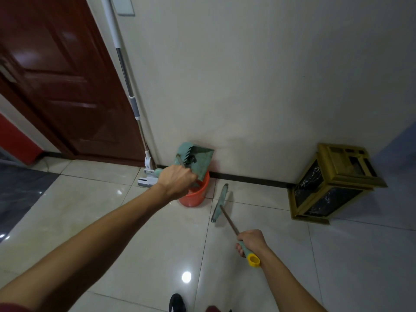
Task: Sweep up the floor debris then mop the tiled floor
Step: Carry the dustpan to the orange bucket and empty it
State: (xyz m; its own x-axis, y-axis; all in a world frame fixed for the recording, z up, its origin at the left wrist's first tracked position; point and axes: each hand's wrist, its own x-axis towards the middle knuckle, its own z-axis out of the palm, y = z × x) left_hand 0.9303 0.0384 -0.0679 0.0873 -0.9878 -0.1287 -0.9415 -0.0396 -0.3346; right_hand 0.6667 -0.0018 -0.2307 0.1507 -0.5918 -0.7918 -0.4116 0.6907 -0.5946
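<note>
My left hand (175,182) grips the handle of a green dustpan (198,159), which is tipped up over an orange bucket (194,197) standing by the wall. My right hand (251,240) holds the green grip of a broom with a yellow end cap (254,260). Its brown shaft runs up and left to the green broom head (220,202), which rests on the tiled floor (94,219) just right of the bucket. A white flat mop (147,174) leans against the wall corner, its long pole (126,75) rising to the upper left.
A dark red door (60,82) fills the left side. A gold-framed black bin (333,183) stands at the wall on the right. A black baseboard (252,180) runs along the wall. My black shoe (177,302) shows at the bottom edge.
</note>
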